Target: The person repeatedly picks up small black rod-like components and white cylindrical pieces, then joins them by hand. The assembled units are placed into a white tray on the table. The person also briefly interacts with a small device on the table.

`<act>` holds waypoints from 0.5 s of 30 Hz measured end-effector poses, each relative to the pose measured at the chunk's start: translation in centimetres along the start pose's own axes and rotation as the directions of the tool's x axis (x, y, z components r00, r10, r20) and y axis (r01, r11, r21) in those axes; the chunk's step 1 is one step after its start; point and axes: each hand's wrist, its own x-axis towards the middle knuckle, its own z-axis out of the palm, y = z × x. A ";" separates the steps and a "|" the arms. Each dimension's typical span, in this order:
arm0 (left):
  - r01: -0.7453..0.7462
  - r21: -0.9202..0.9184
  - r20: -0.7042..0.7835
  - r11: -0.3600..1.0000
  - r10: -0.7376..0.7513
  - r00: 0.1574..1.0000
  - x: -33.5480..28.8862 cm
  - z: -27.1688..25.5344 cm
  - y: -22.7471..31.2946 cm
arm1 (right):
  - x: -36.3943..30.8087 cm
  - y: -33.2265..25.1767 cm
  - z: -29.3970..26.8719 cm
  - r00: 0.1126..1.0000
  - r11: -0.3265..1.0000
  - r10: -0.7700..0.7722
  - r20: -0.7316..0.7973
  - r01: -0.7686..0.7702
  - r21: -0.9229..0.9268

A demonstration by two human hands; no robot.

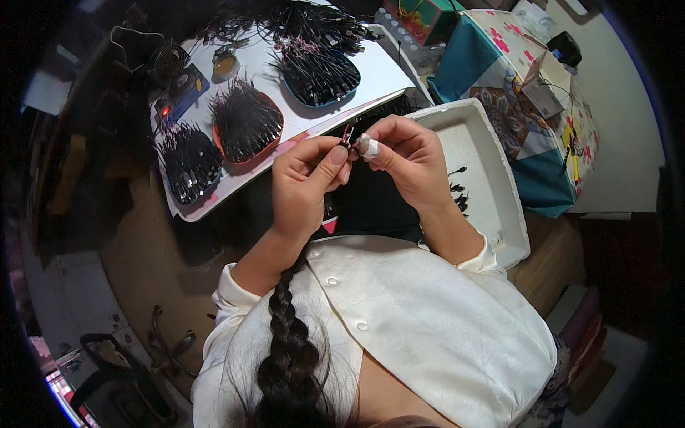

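Note:
My left hand [305,178] is closed, its thumb and forefinger pinching the end of a short thin cable [347,135] that shows a red and a pale wire. Fingertip to fingertip with it, my right hand [410,158] is closed on the same wire ends. White tape [370,148] wraps a digit of my right hand. Both hands are raised in front of my chest, just off the near edge of the white worktop. Most of the cable is hidden by the fingers.
On the white worktop [385,71], an orange tray [272,145], a blue tray [314,105] and a dark bundle [189,162] hold many black cables. A white foam box [492,143] with several cable pieces lies right of my arm. Beyond stands a cloth-covered table [467,53].

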 end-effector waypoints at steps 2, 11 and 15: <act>0.019 -0.045 0.018 0.999 -0.019 1.000 0.0 0.0 0.0 | 0.0 0.2 -0.1 1.000 0.995 0.000 0.020 -0.002 0.098; 0.006 -0.014 0.020 1.000 -0.005 1.000 -0.2 -0.2 -0.3 | -0.2 0.6 0.2 0.999 0.999 -0.019 -0.031 0.020 0.032; 0.006 -0.062 0.027 0.998 -0.005 1.000 -0.3 -0.2 -0.6 | -0.1 1.5 0.8 0.973 0.838 0.219 0.072 -0.225 0.497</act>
